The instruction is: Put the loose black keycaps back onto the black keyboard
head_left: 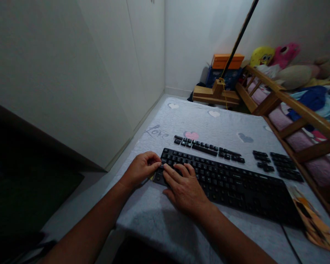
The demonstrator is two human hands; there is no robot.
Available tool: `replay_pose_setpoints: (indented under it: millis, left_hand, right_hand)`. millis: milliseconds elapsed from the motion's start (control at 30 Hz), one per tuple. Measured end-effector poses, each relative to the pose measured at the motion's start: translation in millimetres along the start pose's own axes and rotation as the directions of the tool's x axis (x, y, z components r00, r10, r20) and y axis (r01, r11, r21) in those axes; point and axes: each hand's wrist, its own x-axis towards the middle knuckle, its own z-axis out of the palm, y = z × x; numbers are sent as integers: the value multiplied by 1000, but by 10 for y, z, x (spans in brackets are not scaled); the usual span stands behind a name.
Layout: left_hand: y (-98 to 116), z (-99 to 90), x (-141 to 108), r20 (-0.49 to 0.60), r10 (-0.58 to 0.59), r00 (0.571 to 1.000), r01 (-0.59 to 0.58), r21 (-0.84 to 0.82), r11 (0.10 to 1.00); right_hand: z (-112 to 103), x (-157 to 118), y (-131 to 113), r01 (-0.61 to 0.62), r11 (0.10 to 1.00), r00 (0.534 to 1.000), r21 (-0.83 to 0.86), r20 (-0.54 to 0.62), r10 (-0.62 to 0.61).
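A black keyboard [222, 179] lies at a slant on the cloth-covered table, with keycaps on its left part and bare sockets towards its right and front. My left hand [144, 167] is at the keyboard's left end, thumb and forefinger pinched together at the edge keys; whatever they hold is too small to make out. Over the left keys rests my right hand [184, 187], its fingers apart and the fingertips touching the keys. Behind the keyboard, loose keycaps [205, 149] lie in rows, including a long space bar. More loose keycaps [287, 167] sit in groups at the right.
The tablecloth [176, 117] is pale with hearts on it. A cable [290, 242] runs off the front, beside an orange-brown packet [313, 223]. A wooden bed rail [299, 110] borders the right side, a white cabinet [107, 73] the left. A wooden stand [216, 93] with a pole stands behind.
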Motion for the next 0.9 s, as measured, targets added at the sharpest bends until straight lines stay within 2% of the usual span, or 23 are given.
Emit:
replay_pose_setpoints:
  millis: [333, 700, 800, 900]
  left_hand:
    - [17, -1, -1, 9, -6, 1000, 6, -9, 1000]
    - [-68, 21, -7, 1, 41, 999, -41, 34, 999]
    - [-34, 18, -19, -15, 55, 998, -54, 50, 997]
    - [20, 12, -35, -37, 74, 997, -71, 67, 995]
  right_hand:
    - [-4, 3, -7, 2, 1000, 1000, -2, -11, -2]
    - [-1, 4, 1, 6, 1000, 1000, 10, -4, -6]
    - [10, -16, 2, 13, 999, 998, 30, -59, -12]
    - [1, -41, 1, 24, 999, 983, 41, -184, -16]
